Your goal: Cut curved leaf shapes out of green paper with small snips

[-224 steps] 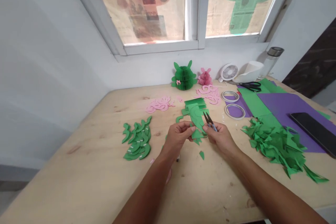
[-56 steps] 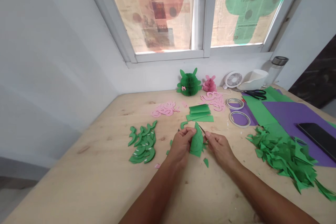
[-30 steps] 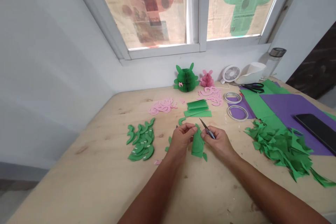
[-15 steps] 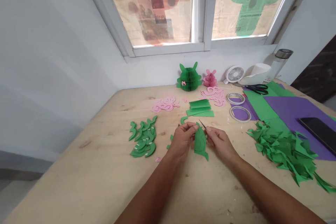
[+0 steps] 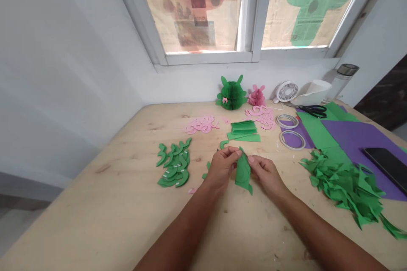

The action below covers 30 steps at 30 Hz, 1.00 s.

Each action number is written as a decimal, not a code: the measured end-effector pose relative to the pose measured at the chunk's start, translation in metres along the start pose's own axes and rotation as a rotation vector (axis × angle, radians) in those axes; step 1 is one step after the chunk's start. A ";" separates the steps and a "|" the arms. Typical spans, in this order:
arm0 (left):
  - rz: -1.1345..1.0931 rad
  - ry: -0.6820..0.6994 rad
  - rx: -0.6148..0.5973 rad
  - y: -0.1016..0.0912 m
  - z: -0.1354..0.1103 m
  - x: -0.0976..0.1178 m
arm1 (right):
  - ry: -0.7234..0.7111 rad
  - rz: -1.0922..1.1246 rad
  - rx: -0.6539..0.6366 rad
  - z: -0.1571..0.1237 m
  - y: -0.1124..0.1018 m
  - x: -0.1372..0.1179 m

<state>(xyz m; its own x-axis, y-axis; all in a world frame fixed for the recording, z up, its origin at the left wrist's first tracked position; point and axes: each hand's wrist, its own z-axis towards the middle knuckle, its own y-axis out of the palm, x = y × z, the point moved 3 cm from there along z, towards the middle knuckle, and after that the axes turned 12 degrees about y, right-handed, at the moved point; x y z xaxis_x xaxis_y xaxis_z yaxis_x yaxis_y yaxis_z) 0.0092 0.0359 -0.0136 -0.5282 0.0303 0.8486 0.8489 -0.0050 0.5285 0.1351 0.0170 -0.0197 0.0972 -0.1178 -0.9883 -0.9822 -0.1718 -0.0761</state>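
A folded piece of green paper [image 5: 243, 173], with curved outlines on it, is pinched upright between the thumb and fingers of my left hand [image 5: 222, 164]. My right hand [image 5: 266, 172] is closed at the paper's right edge on small scissors [image 5: 245, 153]; only a thin dark bit of blade shows, and the handles are hidden in the fingers. Left of my hands lies a pile of curved green paper cutouts [image 5: 174, 167], some with white strips. Just beyond my fingers are a curved green piece [image 5: 224, 144] and pleated green paper strips [image 5: 243, 128].
Green scraps [image 5: 346, 184] lie at right beside purple paper [image 5: 345, 135] and a black phone [image 5: 386, 165]. Two tape rolls [image 5: 292, 140], black-handled scissors [image 5: 313, 111], pink cutouts [image 5: 202, 124], a small fan [image 5: 286, 91], a bottle [image 5: 343, 78] and a green honeycomb paper figure [image 5: 231, 95] stand or lie farther back.
The scissor blade, which stuck out clear of the paper, now lies against its right edge as my right hand came slightly closer. The view has shifted a little.
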 end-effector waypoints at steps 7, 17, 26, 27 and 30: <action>0.044 0.031 -0.039 -0.001 0.000 0.004 | -0.041 -0.111 0.034 -0.001 -0.003 -0.005; 0.046 0.020 -0.066 0.001 -0.002 0.004 | -0.047 -0.164 0.092 -0.002 -0.004 -0.007; 0.058 0.037 -0.060 -0.001 -0.001 0.003 | -0.079 -0.214 0.128 -0.003 -0.005 -0.006; 0.063 0.043 -0.061 -0.001 -0.001 0.003 | -0.083 -0.225 0.133 -0.003 -0.005 -0.006; 0.073 0.057 -0.069 0.000 -0.001 0.003 | -0.093 -0.251 0.145 -0.004 -0.006 -0.006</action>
<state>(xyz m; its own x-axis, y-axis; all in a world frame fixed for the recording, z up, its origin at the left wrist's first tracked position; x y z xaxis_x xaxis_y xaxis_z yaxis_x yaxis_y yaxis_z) 0.0072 0.0351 -0.0112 -0.4671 -0.0291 0.8837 0.8827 -0.0739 0.4641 0.1408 0.0150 -0.0123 0.3312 0.0021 -0.9436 -0.9427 -0.0419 -0.3310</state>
